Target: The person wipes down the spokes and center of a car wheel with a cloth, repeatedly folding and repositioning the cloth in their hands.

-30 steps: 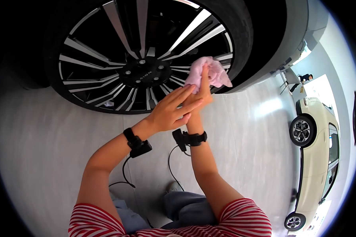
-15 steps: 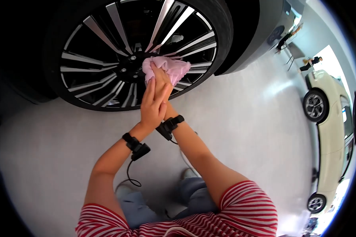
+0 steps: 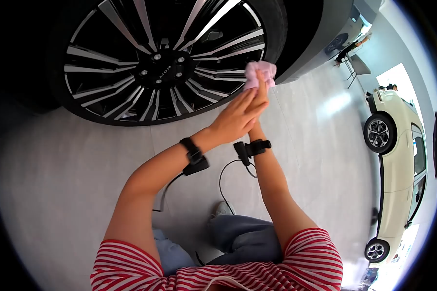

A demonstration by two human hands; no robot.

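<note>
A crumpled pink cloth is in my right hand, at the right edge of the car wheel, over its lower right rim and tyre. Whether the cloth touches the rubber I cannot tell. My left hand lies against the back of my right hand and wrist, its fingers stretched out; it does not hold the cloth. The wheel has black and silver spokes around a dark hub with several bolts and lettering. My right palm is hidden behind the hand and cloth.
Black straps with small boxes and cables sit on both wrists, one cable looping down near my legs. A dark car body rises beside the tyre. A cream car stands at the right, with a chair and a person behind it.
Both hands and the pink cloth have moved right, from near the hub out to the wheel's right edge. The hub is uncovered now. The view has shifted slightly.
</note>
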